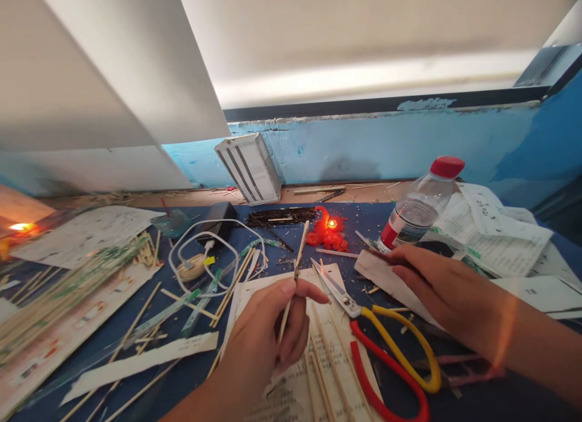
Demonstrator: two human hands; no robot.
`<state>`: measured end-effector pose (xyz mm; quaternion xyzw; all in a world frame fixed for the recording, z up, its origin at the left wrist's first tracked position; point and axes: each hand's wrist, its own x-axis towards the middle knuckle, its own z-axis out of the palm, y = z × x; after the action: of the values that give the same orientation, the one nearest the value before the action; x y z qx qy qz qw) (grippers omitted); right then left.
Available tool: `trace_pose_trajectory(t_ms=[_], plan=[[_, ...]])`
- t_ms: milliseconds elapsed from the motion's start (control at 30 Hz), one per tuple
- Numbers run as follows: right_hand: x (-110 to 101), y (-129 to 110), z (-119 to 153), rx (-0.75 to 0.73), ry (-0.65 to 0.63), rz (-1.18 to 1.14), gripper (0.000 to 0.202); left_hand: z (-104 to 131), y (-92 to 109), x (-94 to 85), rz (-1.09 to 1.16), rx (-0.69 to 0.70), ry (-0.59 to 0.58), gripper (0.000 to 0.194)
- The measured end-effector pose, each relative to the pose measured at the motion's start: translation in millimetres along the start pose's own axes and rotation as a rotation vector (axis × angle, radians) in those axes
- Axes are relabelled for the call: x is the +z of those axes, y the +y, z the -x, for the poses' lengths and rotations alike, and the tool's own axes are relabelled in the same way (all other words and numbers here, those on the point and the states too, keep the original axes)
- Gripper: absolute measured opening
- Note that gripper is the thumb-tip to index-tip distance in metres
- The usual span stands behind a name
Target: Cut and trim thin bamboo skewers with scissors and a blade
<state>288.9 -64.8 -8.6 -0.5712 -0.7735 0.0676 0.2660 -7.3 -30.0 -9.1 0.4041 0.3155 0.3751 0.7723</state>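
Note:
My left hand (277, 325) is closed around a thin bamboo stick (301, 246), which points up and away from me with dark marks near my fingertips. My right hand (421, 279) has its fingers together on a white paper strip (375, 273); a thin dark edge shows by the fingertips. Between my hands lie scissors (352, 310) with one red and one yellow handle, blades spread. They rest on a printed sheet (282, 391) with several loose bamboo sticks (325, 373). Beyond my left hand, a small flame burns on a melted red candle (328, 233).
A water bottle (421, 204) with a red cap stands right, beside crumpled papers (495, 234). Behind are dark sticks (282, 216) and a white box (249, 170). A white cable (236, 252) and a bundle of sticks (77, 294) lie left. Another flame (22, 227) glows far left.

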Motion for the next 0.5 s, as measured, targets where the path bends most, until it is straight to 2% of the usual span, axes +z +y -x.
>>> trace_pose_trajectory(t_ms=[133,200,300,400,500], plan=[[-0.8,-34.4,-2.8,-0.017,0.019,-0.077,0.033,-1.9,-4.0,0.1,0.016,-0.073,-0.098,0.049],[1.8,-47.6,-0.6,-0.057,-0.025,-0.149,0.034,-2.6,-7.1,0.1,-0.014,-0.095,-0.134,0.049],[9.2,-60.3,2.7,-0.059,-0.102,-0.238,0.028,-1.5,-11.5,0.8,-0.079,-0.112,-0.177,0.05],[15.5,-68.4,6.1,-0.057,-0.088,-0.239,0.018,1.5,-14.2,2.8,-0.089,-0.112,-0.218,0.048],[17.6,-74.1,9.5,-0.077,-0.103,-0.206,0.018,5.0,-13.4,5.5,-0.048,-0.147,-0.246,0.04]])
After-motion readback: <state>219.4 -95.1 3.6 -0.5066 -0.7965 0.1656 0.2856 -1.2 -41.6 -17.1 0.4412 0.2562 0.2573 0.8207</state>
